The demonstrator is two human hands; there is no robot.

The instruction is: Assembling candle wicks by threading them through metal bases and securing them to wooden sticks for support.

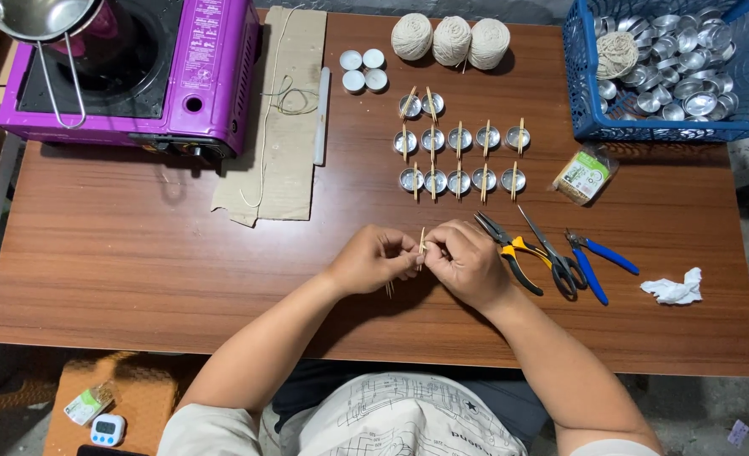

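Both hands meet above the counter (pixel 138 253) — the left hand (pixel 373 257) and right hand (pixel 463 260) pinch a thin wooden stick (pixel 422 243) upright between their fingertips, near the pliers (pixel 509 250) and scissors (pixel 552 252).

My left hand (pixel 373 260) and right hand (pixel 467 263) meet over the thin wooden sticks (pixel 422 243) on the wooden table (pixel 138 262), small metal cups (pixel 459 159) behind them, pliers (pixel 509 249) and scissors (pixel 552 253) right, portable gas stove (pixel 180 67) far left.
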